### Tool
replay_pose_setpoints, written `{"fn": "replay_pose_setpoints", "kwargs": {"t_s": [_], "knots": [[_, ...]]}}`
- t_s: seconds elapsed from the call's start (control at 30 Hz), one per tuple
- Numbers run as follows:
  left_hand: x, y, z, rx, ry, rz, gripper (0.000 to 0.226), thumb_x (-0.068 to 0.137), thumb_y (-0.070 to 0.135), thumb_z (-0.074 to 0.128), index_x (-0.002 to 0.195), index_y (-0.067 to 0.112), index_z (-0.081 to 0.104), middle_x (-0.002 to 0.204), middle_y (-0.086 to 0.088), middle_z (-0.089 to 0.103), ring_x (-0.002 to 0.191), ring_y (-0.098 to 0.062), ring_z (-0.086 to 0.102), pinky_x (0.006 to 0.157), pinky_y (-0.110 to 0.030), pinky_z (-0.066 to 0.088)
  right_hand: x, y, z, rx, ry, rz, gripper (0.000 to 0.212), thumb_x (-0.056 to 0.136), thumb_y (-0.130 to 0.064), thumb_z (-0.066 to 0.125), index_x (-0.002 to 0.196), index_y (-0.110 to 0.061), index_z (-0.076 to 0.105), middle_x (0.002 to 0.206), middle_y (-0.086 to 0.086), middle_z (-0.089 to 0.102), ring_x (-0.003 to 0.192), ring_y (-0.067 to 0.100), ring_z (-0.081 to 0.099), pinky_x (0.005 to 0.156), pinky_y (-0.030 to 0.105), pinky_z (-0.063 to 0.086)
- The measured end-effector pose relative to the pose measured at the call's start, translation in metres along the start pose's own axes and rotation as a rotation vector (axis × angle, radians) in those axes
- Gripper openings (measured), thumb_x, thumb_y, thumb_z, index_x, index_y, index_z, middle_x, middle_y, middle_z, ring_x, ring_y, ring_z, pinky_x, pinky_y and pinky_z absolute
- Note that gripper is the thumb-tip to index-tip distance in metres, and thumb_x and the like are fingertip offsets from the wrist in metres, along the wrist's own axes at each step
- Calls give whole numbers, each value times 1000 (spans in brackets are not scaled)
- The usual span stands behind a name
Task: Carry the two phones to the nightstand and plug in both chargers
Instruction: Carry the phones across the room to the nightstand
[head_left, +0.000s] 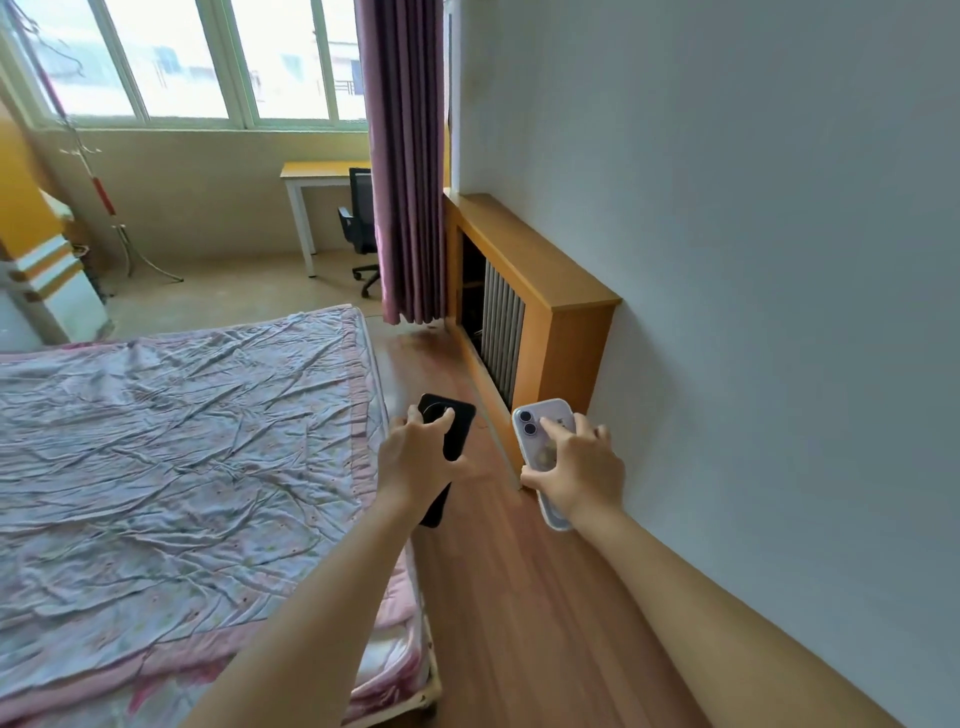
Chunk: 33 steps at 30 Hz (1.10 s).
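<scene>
My left hand (415, 462) grips a black phone (457, 431), back side up, with its round camera ring under my fingers. My right hand (576, 467) holds a pale lilac phone (535, 431) in a clear case, its two camera lenses facing up. Both phones are held out in front of me over the wooden floor, between the bed and the wall. No nightstand, charger or cable is visible.
A bed (171, 441) with a crumpled pink-edged sheet fills the left. A wooden radiator cover (550, 291) stands against the white wall on the right. A purple curtain (405, 171) hangs ahead, with a desk (311, 174) and office chair (358, 218) by the window.
</scene>
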<state>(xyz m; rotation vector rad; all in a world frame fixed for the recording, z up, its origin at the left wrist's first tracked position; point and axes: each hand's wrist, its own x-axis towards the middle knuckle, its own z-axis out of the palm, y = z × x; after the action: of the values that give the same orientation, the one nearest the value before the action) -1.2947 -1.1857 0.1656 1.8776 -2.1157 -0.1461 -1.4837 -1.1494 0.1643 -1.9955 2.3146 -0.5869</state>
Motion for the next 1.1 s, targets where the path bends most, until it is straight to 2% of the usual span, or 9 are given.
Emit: {"fn": "replay_pose_setpoints", "kwargs": {"t_s": [0.2, 0.6, 0.73, 0.93, 1.1], "knots": [[81, 13, 28, -16, 18, -93, 68, 76, 39, 62, 139, 29, 39, 131, -14, 52, 115, -33, 44, 80, -38, 48, 105, 17, 27, 22, -44, -94, 71, 73, -50, 68, 136, -29, 45, 131, 5, 48, 112, 26, 42, 76, 36, 48], [206, 9, 50, -41, 69, -319, 69, 72, 40, 62, 138, 28, 42, 129, -12, 55, 109, -33, 48, 72, -36, 47, 274, 14, 61, 15, -105, -299, 71, 74, -53, 68, 137, -30, 44, 136, 5, 47, 118, 26, 42, 77, 37, 51], [247, -5, 53, -33, 62, -351, 69, 74, 40, 61, 139, 29, 41, 123, -12, 56, 110, -32, 46, 69, -33, 43, 315, -1, 81, 57, -125, -323, 71, 73, -52, 67, 137, -30, 45, 135, 3, 48, 119, 26, 42, 80, 37, 51], [322, -45, 68, -21, 55, -345, 70, 73, 41, 61, 139, 30, 40, 127, -11, 54, 112, -31, 46, 74, -36, 48, 384, -32, 121, 32, -133, -343, 72, 73, -57, 64, 138, -33, 42, 135, 2, 47, 117, 26, 42, 87, 35, 47], [401, -84, 73, -17, 45, -330, 69, 74, 41, 61, 139, 30, 40, 126, -12, 55, 112, -31, 46, 75, -36, 48, 448, -66, 148, 16, -148, -324, 71, 74, -55, 63, 138, -34, 41, 137, 2, 46, 117, 25, 42, 84, 34, 48]]}}
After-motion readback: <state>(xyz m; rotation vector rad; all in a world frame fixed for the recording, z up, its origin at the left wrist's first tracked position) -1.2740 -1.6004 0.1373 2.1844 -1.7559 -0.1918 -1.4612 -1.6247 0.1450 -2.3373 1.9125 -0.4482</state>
